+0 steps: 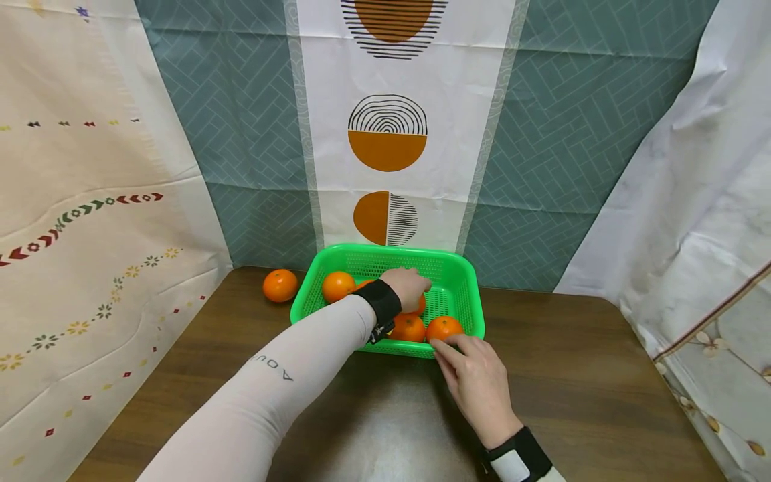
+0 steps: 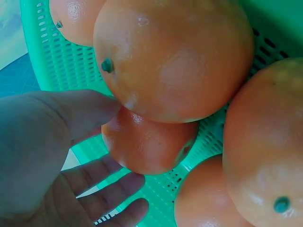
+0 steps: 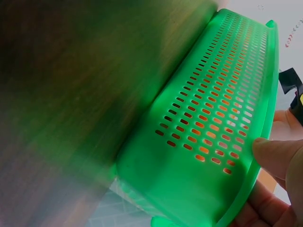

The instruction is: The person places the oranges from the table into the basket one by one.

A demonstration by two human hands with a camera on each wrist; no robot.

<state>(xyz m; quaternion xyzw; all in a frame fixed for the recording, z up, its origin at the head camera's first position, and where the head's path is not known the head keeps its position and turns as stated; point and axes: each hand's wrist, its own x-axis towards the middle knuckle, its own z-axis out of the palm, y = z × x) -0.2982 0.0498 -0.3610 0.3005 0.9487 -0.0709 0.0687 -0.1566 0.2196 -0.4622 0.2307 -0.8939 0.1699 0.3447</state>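
Observation:
A green perforated plastic basket [image 1: 464, 268] with several oranges in it stands on the table. My left hand [image 1: 405, 288] reaches down into it, the wrist crossing over the near oranges. In the left wrist view its thumb and index finger pinch an orange [image 2: 150, 144], while the other fingers [image 2: 111, 191] hang loosely below. A larger-looking orange [image 2: 175, 56] overlaps that one in this view. My right hand [image 1: 478, 375] grips the near rim at the right corner, the thumb [image 3: 272, 153] outside the wall and the other fingers over the rim, beside an orange [image 1: 444, 328].
One loose orange [image 1: 280, 286] lies on the brown wooden table [image 1: 566, 375], left of the basket. A patterned cloth [image 1: 253, 134] hangs right behind the basket. Light cloths flank the table at the left [image 1: 108, 281] and the right [image 1: 693, 254].

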